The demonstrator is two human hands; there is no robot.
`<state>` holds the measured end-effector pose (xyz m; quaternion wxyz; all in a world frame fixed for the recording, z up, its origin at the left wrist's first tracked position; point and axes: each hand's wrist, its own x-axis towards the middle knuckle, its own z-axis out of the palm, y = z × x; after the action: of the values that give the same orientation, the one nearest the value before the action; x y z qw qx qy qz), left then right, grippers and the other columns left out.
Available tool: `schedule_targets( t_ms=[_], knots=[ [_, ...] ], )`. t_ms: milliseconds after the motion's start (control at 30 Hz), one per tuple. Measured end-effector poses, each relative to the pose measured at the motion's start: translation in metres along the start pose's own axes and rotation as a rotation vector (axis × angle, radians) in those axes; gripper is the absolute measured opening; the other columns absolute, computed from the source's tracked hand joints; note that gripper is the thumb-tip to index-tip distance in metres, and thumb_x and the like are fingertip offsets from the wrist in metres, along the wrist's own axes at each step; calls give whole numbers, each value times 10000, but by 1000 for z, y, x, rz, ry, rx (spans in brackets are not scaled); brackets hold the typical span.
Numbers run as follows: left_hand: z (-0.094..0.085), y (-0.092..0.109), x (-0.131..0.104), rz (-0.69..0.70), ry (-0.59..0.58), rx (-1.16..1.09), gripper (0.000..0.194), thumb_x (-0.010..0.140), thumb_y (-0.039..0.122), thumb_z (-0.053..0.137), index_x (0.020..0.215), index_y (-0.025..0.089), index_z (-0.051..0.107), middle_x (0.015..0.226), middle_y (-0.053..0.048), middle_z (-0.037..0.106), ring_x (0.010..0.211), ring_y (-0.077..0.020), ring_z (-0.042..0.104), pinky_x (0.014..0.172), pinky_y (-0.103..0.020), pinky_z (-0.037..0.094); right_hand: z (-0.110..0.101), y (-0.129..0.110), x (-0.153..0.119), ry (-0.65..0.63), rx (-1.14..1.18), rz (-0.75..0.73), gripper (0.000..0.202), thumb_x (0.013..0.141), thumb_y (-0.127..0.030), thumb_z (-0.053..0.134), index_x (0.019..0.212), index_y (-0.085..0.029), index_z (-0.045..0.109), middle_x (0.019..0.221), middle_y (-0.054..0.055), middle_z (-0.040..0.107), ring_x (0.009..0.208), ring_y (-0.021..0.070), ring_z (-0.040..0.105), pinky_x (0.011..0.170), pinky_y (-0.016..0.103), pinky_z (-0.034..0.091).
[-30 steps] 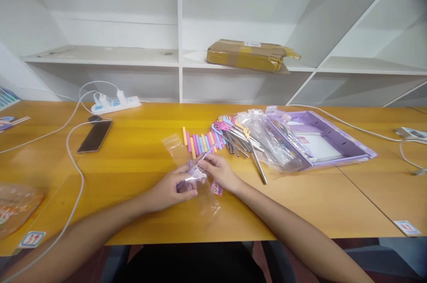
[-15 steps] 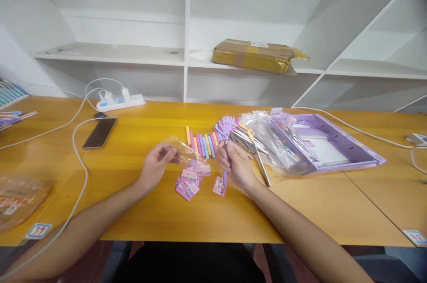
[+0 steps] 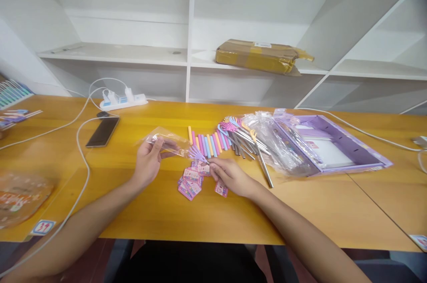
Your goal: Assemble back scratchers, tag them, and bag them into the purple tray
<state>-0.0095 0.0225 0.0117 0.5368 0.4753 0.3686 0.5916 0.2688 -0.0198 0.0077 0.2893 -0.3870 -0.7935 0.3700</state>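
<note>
A clear plastic bag (image 3: 167, 139) is pinched in my left hand (image 3: 149, 158), its mouth facing right. My right hand (image 3: 231, 176) grips a purple hand-shaped scratcher (image 3: 197, 153) just below its head, and the purple fingers are at the bag's mouth. Below them lies a pile of pink cards (image 3: 191, 183), with one more card (image 3: 221, 188) partly under my right hand. Behind, a row of coloured tubes (image 3: 208, 145) lies beside a heap of scratchers with metal rods (image 3: 247, 138). A scratcher with an orange head (image 3: 262, 158) lies apart from the heap.
Clear bags (image 3: 283, 154) lie against a purple box (image 3: 358, 140) on the right. A phone (image 3: 102, 131), a power strip (image 3: 123, 102) and white cables are on the left. An orange bag (image 3: 22, 198) lies front left. A taped carton (image 3: 256, 56) sits on the shelf.
My right hand has turned and lowered the purple scratcher leftward, from upright to pointing at the bag. My left hand has moved slightly left with the bag, which now looks wider.
</note>
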Motion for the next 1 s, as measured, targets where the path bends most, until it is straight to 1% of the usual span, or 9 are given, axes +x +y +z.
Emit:
schedule_targets(
  t_ms=[133, 233, 333, 433, 500, 633, 733, 900, 1000],
  knots=[
    [-1, -2, 1, 13, 17, 13, 335, 948, 515, 689, 973, 181, 680, 947, -63, 797, 887, -224, 781, 799, -393, 665, -4, 3, -1, -12, -95, -32, 430, 1129, -390, 297, 862, -202, 578, 686, -16, 595, 616, 120, 547, 682, 246, 454],
    [0, -3, 0, 15, 3, 3, 352, 936, 520, 707, 977, 170, 694, 968, -79, 795, 889, -227, 779, 789, -384, 664, -1, 10, -2, 22, -308, -75, 361, 1118, -352, 325, 1158, -182, 642, 890, 55, 724, 747, 159, 656, 730, 273, 507],
    [1, -4, -1, 0, -24, -2, 390, 923, 538, 719, 960, 150, 726, 966, -97, 788, 891, -230, 774, 782, -372, 663, 4, 20, -1, 167, -523, -82, 370, 1110, -345, 356, 1314, -182, 619, 1068, 119, 761, 876, 202, 721, 773, 307, 548],
    [1, -5, -1, -2, -27, 13, 400, 929, 541, 711, 960, 144, 754, 982, -106, 785, 908, -228, 768, 783, -357, 661, 5, 25, -2, 368, -607, -66, 379, 1114, -341, 345, 1291, -168, 631, 1029, 131, 764, 862, 216, 733, 745, 314, 563],
    [1, -5, -1, 19, -9, 34, 389, 937, 530, 704, 973, 148, 763, 1005, -109, 786, 916, -226, 765, 772, -339, 657, 5, 23, -4, 429, -569, -108, 375, 1116, -323, 330, 1274, -167, 632, 990, 125, 760, 853, 214, 732, 754, 322, 573],
    [0, -5, -2, 41, -3, 76, 382, 954, 511, 688, 984, 139, 770, 983, -111, 788, 917, -229, 766, 761, -323, 650, 6, 14, -8, 275, -423, -248, 367, 1117, -350, 337, 1277, -198, 630, 959, 96, 747, 852, 202, 717, 789, 330, 579],
    [-1, -5, -2, 29, -13, 51, 384, 957, 514, 683, 979, 142, 772, 994, -109, 788, 906, -228, 769, 758, -327, 649, 8, 10, -5, 212, -355, -137, 378, 1120, -377, 333, 1252, -189, 633, 890, 74, 724, 776, 189, 682, 731, 310, 542],
    [-4, -7, 1, 26, -27, 0, 349, 968, 496, 676, 974, 155, 752, 1033, -107, 788, 913, -230, 769, 797, -366, 659, 3, 11, 2, 110, -141, -5, 410, 1129, -394, 308, 955, -198, 623, 671, -13, 586, 594, 133, 555, 649, 261, 448],
    [-2, -12, -1, -20, -62, -8, 350, 956, 498, 693, 968, 150, 733, 1033, -113, 789, 924, -234, 769, 800, -369, 660, 2, 14, 2, 60, -70, -10, 349, 1125, -383, 333, 1109, -194, 626, 684, -25, 591, 623, 134, 565, 694, 267, 461]
  ],
)
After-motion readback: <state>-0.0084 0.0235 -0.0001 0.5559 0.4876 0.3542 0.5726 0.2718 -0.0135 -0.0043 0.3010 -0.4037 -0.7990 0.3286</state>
